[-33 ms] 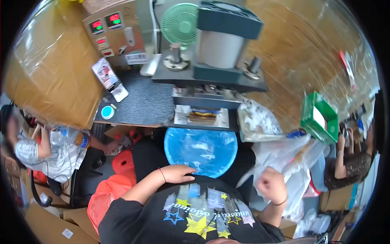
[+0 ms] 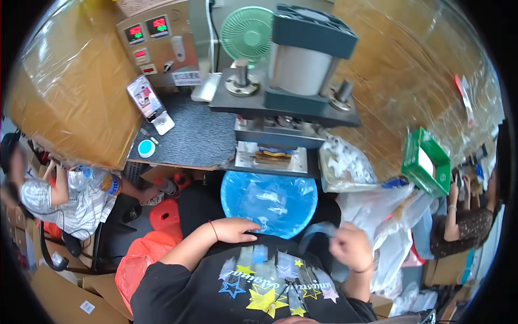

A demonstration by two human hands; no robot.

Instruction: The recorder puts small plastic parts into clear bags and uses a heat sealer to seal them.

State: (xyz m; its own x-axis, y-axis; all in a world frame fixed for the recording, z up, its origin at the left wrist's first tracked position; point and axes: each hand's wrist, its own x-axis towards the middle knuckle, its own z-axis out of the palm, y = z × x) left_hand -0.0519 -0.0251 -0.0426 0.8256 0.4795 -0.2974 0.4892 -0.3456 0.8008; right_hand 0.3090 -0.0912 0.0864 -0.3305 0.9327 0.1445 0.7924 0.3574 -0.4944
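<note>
My left hand (image 2: 235,230) lies at the near rim of a blue basin (image 2: 245,216), fingers stretched out and nothing in them. The basin, lined with clear plastic, sits below the press's front edge. Right of the basin, my right hand (image 2: 352,247) is closed, blurred by motion. From its fingers a curved grey-blue strip (image 2: 317,230) reaches toward the basin; its exact kind is too smeared to tell. Beyond the basin stands a press (image 2: 283,102) with a metal plate (image 2: 246,155) low at its front, on which a brownish block lies.
On the dark bench mat (image 2: 202,135) are a phone (image 2: 144,98) and a small round tub (image 2: 146,148). A control box (image 2: 156,46) and green fan (image 2: 248,35) stand behind. At right are a bag of pale pieces (image 2: 348,164) and a green box (image 2: 426,162). Other people sit on both sides.
My right hand has moved slightly left, and the grey-blue strip now shows at its fingers. My left hand stays by the basin rim. The whole view has shifted a little.
</note>
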